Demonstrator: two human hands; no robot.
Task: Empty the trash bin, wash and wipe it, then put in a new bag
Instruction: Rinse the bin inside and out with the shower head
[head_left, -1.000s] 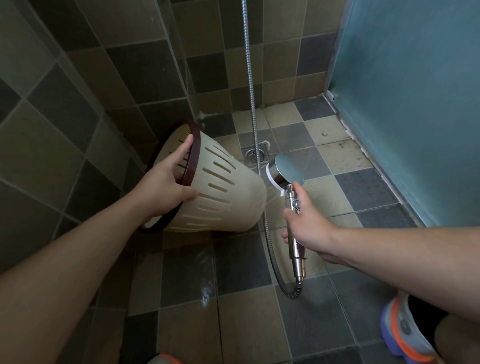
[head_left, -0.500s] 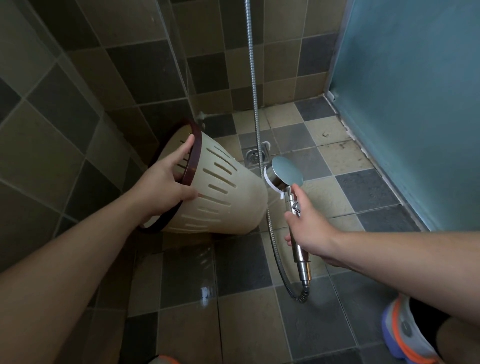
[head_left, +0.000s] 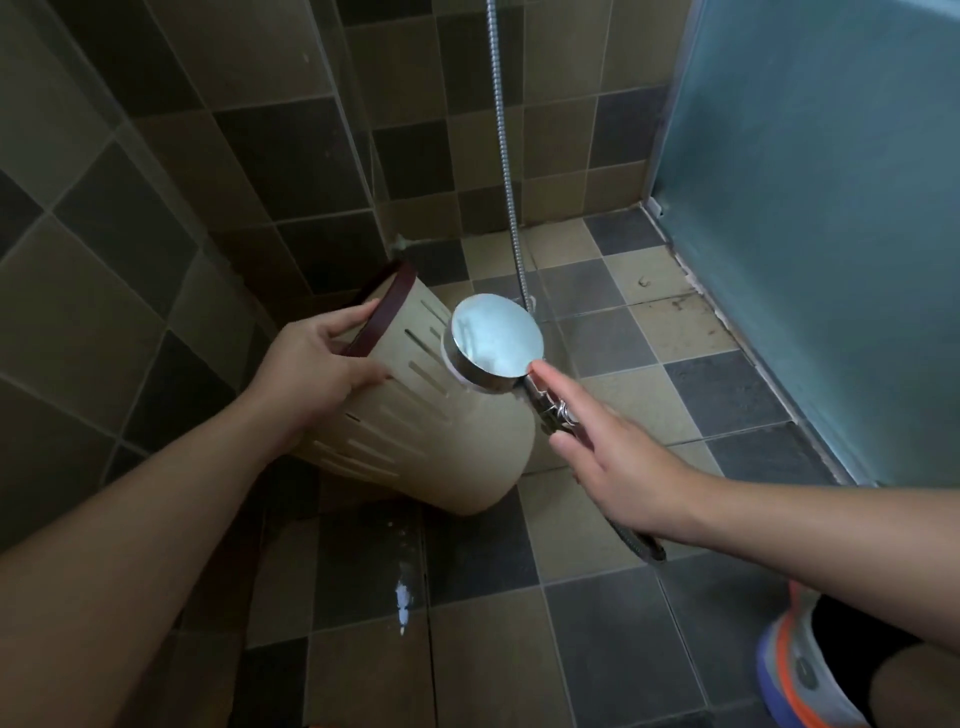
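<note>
A cream slotted trash bin (head_left: 452, 447) with a dark maroon rim lies tilted on its side above the tiled floor, mouth toward the left wall. My left hand (head_left: 317, 374) grips its rim, fingers over the edge and thumb on the outer wall. My right hand (head_left: 618, 467) holds the chrome handle of a shower head (head_left: 496, 335), index finger stretched along it. The round head sits against the bin's upper side, its face turned away from me. No water stream shows.
The metal shower hose (head_left: 506, 156) hangs down from above and loops behind my right hand. Tiled walls close in at left and back; a frosted blue-green panel (head_left: 810, 208) stands at right. A sneaker (head_left: 800, 670) is at the lower right. A wet patch (head_left: 401, 597) glints on the floor.
The shower head has risen and swung left, from beside the bin's base to over its upper side. The bin has turned so its base points more toward me.
</note>
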